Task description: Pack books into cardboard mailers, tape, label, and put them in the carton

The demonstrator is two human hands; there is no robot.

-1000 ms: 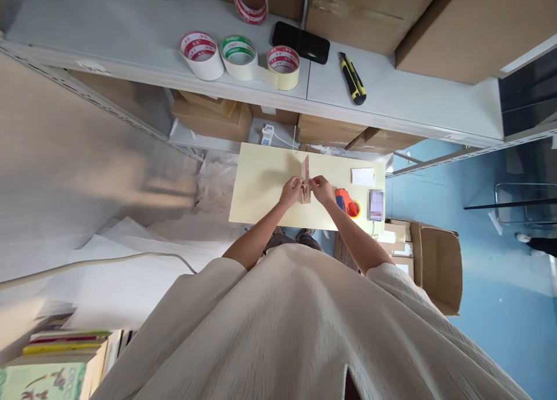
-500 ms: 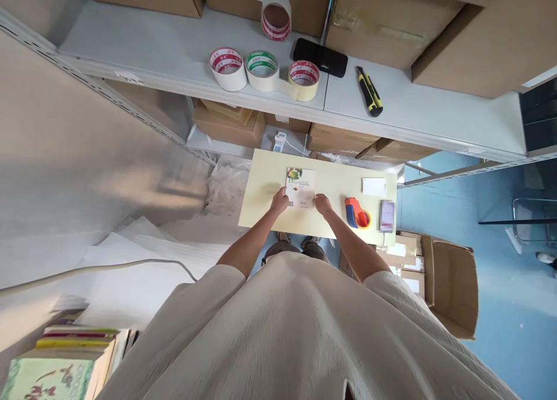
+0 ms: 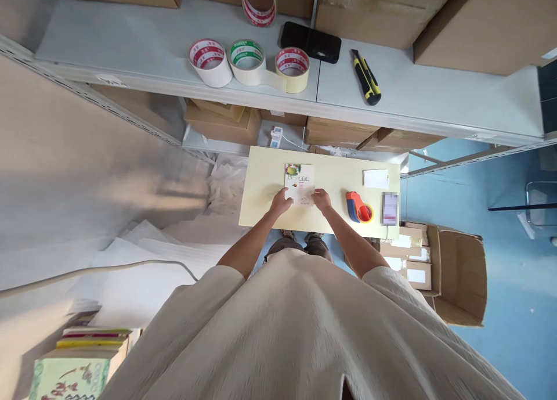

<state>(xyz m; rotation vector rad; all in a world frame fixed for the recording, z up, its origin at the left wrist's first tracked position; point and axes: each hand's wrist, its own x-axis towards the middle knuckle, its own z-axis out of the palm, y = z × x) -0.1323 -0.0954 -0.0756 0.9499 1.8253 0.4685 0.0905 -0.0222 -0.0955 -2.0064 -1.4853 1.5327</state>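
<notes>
A thin white book (image 3: 303,185) with "Beautiful" printed on its cover and a green picture at its upper left is in front of me, over the pale yellow table (image 3: 261,173). My left hand (image 3: 281,201) grips its left edge, the thumb lying on the cover. On the opposite side, my right hand (image 3: 321,200) has its fingers closed on the right edge. Whether the book rests on the table or is slightly raised, I cannot tell. To the right of my right hand lies an orange and blue tape dispenser (image 3: 359,207).
A white card or packet (image 3: 376,179) and a phone (image 3: 390,208) lie at the table's right. Beyond is a shelf (image 3: 418,89) with tape rolls (image 3: 247,60), a black phone-like object (image 3: 310,42) and a utility knife (image 3: 366,78). An open carton (image 3: 463,272) stands right; stacked books (image 3: 73,371) lie lower left.
My view has shifted slightly. My left thumb has moved further in over the book's cover. Both hands stay at the book's sides.
</notes>
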